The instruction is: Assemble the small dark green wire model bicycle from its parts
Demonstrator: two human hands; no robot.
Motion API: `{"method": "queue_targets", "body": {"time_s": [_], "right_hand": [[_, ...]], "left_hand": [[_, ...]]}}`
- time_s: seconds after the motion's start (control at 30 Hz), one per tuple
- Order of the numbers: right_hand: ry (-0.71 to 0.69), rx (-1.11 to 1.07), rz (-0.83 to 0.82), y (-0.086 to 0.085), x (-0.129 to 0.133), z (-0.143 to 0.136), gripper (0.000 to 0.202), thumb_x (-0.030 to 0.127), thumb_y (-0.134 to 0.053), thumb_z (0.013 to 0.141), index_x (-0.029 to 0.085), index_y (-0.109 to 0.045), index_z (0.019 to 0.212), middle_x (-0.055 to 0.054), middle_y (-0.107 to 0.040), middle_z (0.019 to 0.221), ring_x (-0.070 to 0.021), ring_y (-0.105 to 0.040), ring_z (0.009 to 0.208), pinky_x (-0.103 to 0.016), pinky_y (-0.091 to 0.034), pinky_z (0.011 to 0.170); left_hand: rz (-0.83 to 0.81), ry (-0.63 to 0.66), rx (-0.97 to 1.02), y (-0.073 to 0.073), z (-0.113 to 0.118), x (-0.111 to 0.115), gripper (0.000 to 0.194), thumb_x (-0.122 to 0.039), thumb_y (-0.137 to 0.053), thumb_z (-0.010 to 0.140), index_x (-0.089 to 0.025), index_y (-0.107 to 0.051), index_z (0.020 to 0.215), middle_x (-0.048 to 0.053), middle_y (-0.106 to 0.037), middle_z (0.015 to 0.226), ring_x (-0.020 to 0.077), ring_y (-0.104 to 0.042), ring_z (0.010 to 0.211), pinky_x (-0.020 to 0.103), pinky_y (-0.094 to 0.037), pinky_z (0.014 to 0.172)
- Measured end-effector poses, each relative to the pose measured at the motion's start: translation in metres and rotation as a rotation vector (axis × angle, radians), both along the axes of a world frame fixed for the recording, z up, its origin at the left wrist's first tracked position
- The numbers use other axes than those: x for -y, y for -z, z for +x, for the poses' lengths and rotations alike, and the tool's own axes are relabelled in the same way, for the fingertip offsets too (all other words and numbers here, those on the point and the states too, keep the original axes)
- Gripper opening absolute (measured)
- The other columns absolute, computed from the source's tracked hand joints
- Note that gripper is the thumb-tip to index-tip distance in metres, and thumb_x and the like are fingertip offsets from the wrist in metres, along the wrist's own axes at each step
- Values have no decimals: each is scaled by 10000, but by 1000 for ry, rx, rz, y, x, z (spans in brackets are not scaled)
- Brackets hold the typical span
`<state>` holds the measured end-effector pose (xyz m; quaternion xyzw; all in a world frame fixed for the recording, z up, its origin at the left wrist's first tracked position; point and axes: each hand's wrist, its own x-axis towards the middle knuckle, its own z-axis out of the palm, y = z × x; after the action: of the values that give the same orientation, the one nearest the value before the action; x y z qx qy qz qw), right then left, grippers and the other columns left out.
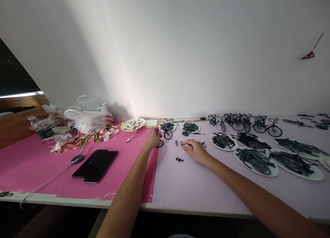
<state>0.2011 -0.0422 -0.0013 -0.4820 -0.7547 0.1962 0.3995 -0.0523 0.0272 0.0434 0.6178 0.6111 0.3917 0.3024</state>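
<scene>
My left hand point(153, 138) is closed on a black model bicycle point(168, 134), holding it up over the seam between the pink and lilac sheets. Its front wheel points right, and my fingers hide much of the frame. To the right, my right hand point(195, 150) is closed in a pinch, with a small thin dark piece at the fingertips, too small to name. A small grey piece point(176, 142) lies between the hands. Closer to me lies a small black part point(179, 159), apart from both hands.
Plates of dark bicycle parts point(256, 162) cover the right side, with finished model bicycles point(266, 125) behind. At left are two black phones point(100, 166), a cable with a round grey puck point(77, 159), pink petal-like pieces point(69, 144), a plastic bag point(90, 116) and a plate of pale pieces point(132, 128).
</scene>
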Motion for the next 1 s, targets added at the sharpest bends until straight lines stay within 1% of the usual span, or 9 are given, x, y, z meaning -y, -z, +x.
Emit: {"method": "queue_targets", "body": {"time_s": [0.13, 0.3, 0.4, 0.47, 0.57, 0.7, 0.87, 0.93, 1.0], "right_hand": [[-13, 2, -23, -2, 1, -1, 281, 426, -599, 913, 203, -755, 981, -38, -714, 838, -165, -520, 630, -281, -396, 610], [-25, 1, -13, -1, 1, -1, 301, 447, -592, 913, 199, -755, 961, -48, -712, 820, -169, -511, 621, -284, -394, 602], [-24, -10, 6, 0, 0, -1, 307, 457, -593, 911, 196, -752, 945, -61, -718, 833, -178, -527, 636, -289, -405, 611], [-28, -12, 17, 0, -1, -2, 304, 455, -594, 910, 196, -749, 944, -60, -720, 835, -180, -538, 642, -290, -413, 618], [-35, 2, 31, 1, -1, -1, 297, 445, -590, 917, 199, -752, 960, -51, -718, 827, -178, -537, 630, -285, -404, 606], [-38, -10, 61, 1, -2, 0, 282, 423, -581, 932, 199, -748, 971, -55, -727, 867, -179, -558, 648, -283, -416, 624], [-7, -34, 136, 1, -3, 0, 285, 429, -580, 944, 195, -743, 952, -39, -671, 786, -173, -527, 636, -282, -415, 638], [24, -52, 157, 1, -4, 0, 304, 450, -586, 941, 192, -745, 956, -26, -626, 733, -169, -503, 618, -279, -400, 619], [76, -94, 159, 2, -5, 0, 330, 476, -598, 927, 184, -747, 967, -11, -582, 685, -164, -475, 596, -277, -381, 598]], "left_hand": [[-2, 97, 69, -2, 4, 6, 163, -208, -613, 947, -185, -479, 1038, 119, -714, 1098, 147, -703, 648, 253, -500, 610], [60, 224, -25, -4, 10, 13, 120, -233, -676, 908, -161, -579, 911, 75, -732, 943, 191, -750, 688, 263, -521, 656], [-10, 290, -5, -4, 14, 15, 198, -312, -688, 929, -149, -610, 846, 62, -726, 866, 230, -780, 771, 264, -536, 673], [-98, 333, 118, -4, 16, 16, 250, -365, -699, 941, -138, -624, 868, 72, -728, 883, 244, -787, 828, 290, -573, 733], [-209, 504, 419, -2, 16, 16, 258, -370, -734, 935, -124, -655, 932, 108, -734, 1051, 244, -775, 975, 371, -589, 965], [-279, 714, 747, 0, 16, 19, 253, -286, -832, 861, -113, -692, 982, 141, -710, 1186, 272, -719, 1153, 473, -439, 1220], [-251, 745, 895, 1, 22, 20, 364, -284, -925, 764, -108, -713, 1003, 125, -709, 1128, 319, -695, 1205, 499, -374, 1266], [-189, 732, 892, 5, 28, 20, 387, -331, -923, 770, -110, -714, 1010, 129, -703, 1137, 310, -710, 1164, 523, -404, 1234], [-56, 675, 883, 10, 36, 19, 415, -383, -921, 763, -121, -710, 1006, 124, -700, 1141, 288, -726, 1100, 524, -469, 1163]]}}
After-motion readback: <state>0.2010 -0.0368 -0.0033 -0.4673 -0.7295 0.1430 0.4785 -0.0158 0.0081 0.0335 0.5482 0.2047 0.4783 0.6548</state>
